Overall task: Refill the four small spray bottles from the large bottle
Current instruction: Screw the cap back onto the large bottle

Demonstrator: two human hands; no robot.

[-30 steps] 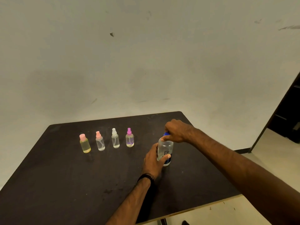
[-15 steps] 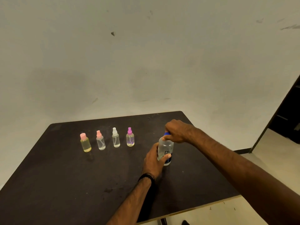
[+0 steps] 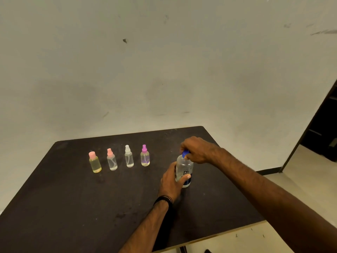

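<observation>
The large clear bottle point(image 3: 184, 168) with a dark label stands upright on the black table point(image 3: 76, 201). My left hand point(image 3: 171, 181) grips its body from the left. My right hand point(image 3: 197, 149) pinches its blue cap point(image 3: 185, 153) from above. To the left stand the small spray bottles in a row: a yellowish one with a pink cap point(image 3: 94, 162), a clear one with a pink sprayer point(image 3: 111, 160), a clear one with a white sprayer point(image 3: 128, 156) and one with a purple sprayer point(image 3: 145, 156). All are capped.
A pale wall rises behind the table. The table's front right edge point(image 3: 237, 229) borders a light floor. A dark doorway point(image 3: 322, 132) opens at the far right.
Both hands stay on the large bottle. My right hand has shifted slightly on the blue cap, which now shows more. The small bottles have not moved.
</observation>
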